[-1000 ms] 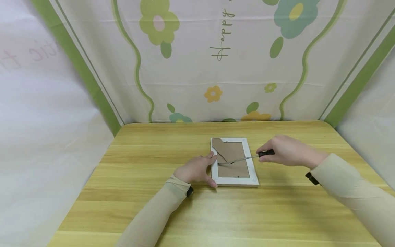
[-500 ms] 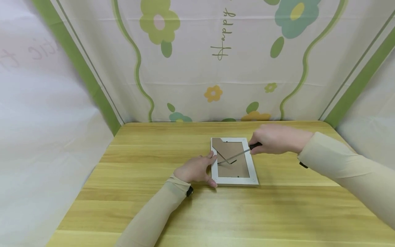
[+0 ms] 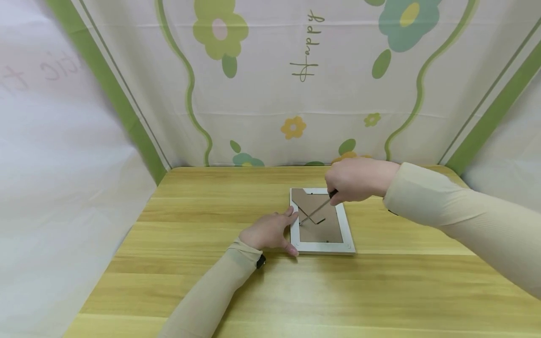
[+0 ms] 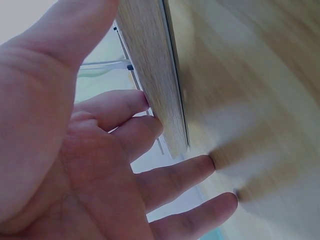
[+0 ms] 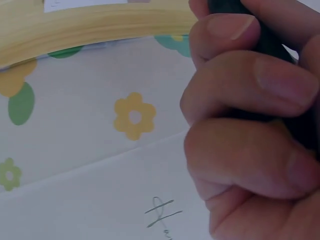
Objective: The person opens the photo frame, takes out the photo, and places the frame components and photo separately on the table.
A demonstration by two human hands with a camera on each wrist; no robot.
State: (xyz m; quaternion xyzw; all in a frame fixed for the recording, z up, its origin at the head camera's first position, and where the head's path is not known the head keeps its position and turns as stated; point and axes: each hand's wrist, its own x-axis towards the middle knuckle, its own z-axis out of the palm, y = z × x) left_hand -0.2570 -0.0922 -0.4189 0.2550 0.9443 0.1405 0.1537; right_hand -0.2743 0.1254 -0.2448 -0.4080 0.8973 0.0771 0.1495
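A white picture frame (image 3: 327, 248) lies back side up on the table, with its brown backing board (image 3: 323, 234) showing. My left hand (image 3: 268, 230) touches the frame's left side, thumb near its lower left corner. In the left wrist view, two fingertips (image 4: 154, 125) rest against the frame's wood-grain edge (image 4: 150, 70); the other two touch the tabletop. My right hand (image 3: 357, 179) grips a screwdriver (image 3: 317, 209) above the frame's right side. Its metal shaft slants down to a small dark tab (image 3: 300, 224) at the board's left edge. Curled fingers mostly cover the dark handle (image 5: 270, 40).
The wooden table (image 3: 203, 225) extends around the frame. Behind its far edge hangs a white cloth (image 3: 253, 94) with printed flowers, and pale cloth panels stand on both sides. A brown flap (image 3: 299, 194) lies at the upper left of the backing board.
My right hand has moved left and farther up over the frame, tilting the screwdriver more steeply while its tip stays at the left tab. The left hand and frame hold their place.
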